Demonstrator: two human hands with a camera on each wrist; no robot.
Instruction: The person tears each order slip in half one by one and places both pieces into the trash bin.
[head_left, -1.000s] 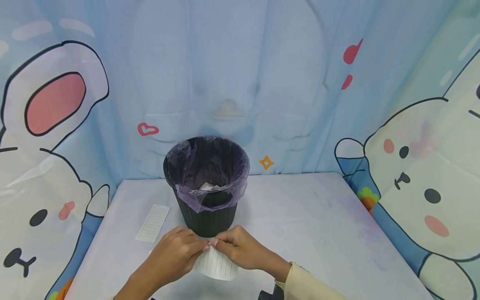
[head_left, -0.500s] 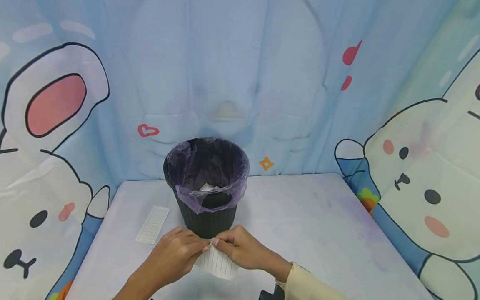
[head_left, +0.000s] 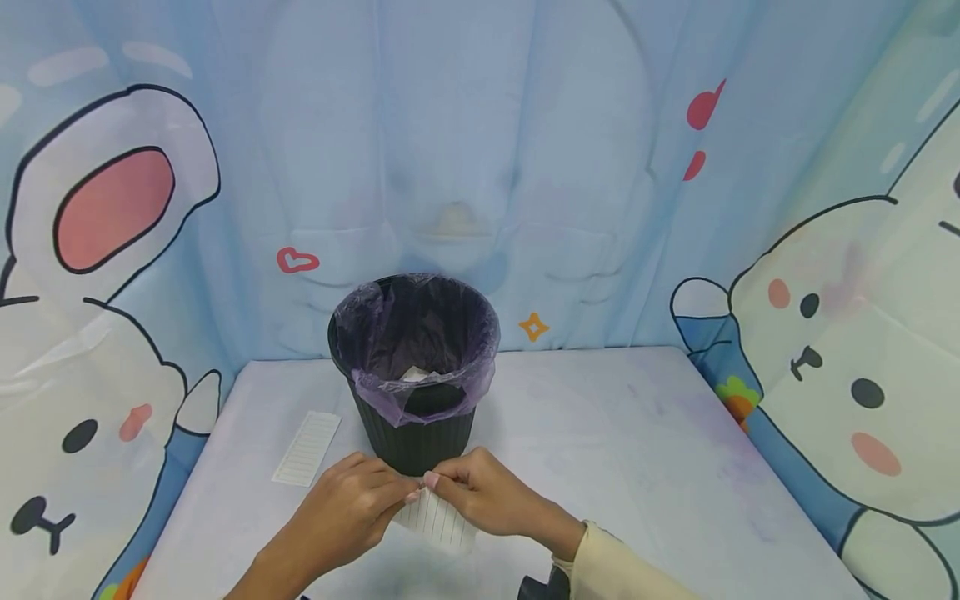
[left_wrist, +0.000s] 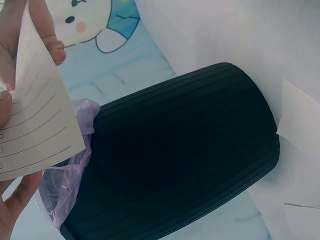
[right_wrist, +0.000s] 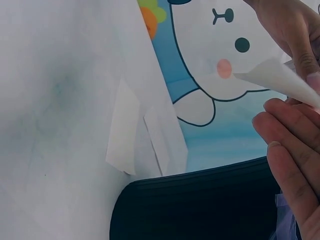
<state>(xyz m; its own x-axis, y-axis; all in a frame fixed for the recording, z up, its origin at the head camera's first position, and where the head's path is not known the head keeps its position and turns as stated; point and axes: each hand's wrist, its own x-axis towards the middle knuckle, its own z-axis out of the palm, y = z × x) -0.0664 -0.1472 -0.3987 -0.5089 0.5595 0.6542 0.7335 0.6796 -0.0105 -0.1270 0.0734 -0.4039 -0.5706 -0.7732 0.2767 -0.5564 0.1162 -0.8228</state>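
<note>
Left hand (head_left: 352, 507) and right hand (head_left: 483, 498) both pinch the lined sheet (head_left: 438, 520), fingertips close together at its top edge, and the black bin (head_left: 412, 442) stands squarely beyond them! Purple liner (head_left: 478, 385) drapes over its rim, something white (head_left: 416, 374) inside; two paper slips (right_wrist: 123, 132) lie on the table (head_left: 615, 450) beside it.

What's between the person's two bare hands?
A white sheet of lined paper, pinched by the left hand and right hand; the head view shows it.
</note>
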